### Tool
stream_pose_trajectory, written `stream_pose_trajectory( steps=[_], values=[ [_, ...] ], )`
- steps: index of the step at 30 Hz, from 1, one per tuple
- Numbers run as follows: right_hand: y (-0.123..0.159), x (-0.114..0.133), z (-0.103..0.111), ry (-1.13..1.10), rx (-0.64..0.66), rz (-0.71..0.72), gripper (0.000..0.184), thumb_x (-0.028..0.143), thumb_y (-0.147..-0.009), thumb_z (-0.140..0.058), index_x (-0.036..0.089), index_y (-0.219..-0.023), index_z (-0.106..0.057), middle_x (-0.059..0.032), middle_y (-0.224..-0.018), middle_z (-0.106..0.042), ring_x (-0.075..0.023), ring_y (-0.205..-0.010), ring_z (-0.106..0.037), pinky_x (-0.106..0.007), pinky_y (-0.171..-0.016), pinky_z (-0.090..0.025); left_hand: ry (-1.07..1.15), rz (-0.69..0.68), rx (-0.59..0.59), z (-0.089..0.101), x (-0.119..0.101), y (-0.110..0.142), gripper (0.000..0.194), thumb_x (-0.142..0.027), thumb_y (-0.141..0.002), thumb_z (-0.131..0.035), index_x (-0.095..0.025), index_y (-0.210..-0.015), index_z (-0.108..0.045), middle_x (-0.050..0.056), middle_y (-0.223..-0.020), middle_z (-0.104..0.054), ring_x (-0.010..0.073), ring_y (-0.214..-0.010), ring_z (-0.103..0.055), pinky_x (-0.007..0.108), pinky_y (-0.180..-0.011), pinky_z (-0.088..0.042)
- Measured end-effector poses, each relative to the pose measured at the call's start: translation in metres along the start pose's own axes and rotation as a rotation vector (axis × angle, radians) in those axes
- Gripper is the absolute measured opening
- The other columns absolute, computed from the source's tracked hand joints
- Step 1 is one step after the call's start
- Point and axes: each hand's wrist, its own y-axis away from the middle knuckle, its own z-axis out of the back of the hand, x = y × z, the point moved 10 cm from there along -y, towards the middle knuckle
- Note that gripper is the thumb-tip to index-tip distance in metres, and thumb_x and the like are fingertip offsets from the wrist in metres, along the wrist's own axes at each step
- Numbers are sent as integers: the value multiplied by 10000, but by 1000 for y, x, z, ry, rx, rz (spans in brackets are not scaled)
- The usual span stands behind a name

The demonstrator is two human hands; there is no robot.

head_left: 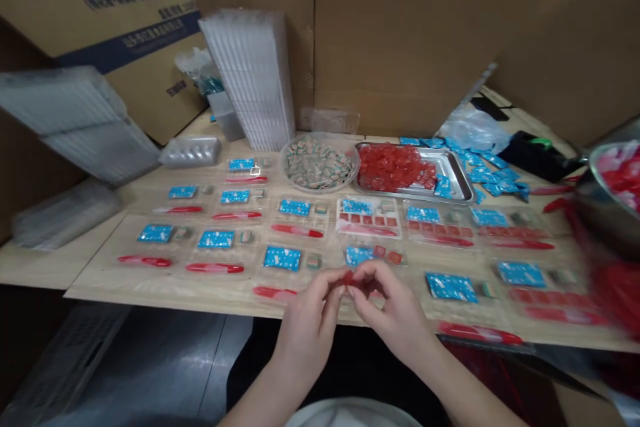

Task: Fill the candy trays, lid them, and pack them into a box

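Left hand (pixel 311 301) and right hand (pixel 393 303) hold a red piece (pixel 348 277) between fingertips, grip pinched nearly closed, apparently for fine control, with a blue packet (pixel 359 255) at twelve o'clock and, beyond at one, a metal tray (pixel 453 170) probably containing the loose red pile (pixel 393 165).

Two bare, slender forearms (pixel 273 383) and dark, plain-looking lower clothing (pixel 345 360)
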Motion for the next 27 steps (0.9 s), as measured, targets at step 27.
stream_pose_trajectory(
  steps=[27],
  values=[
    [-11, -10, 57, 121, 160, 86, 120, 242, -851, -551, 235, -923, -648, -50, -903, -657, -173, -853, -624, -282, -735, -518, 343, 335, 94, -50, 33, -31, 139, -303, -797, -616, -180, -733, -603, 0, -656, -641, 134, -619, -586, 240, -588, -432]
  ],
)
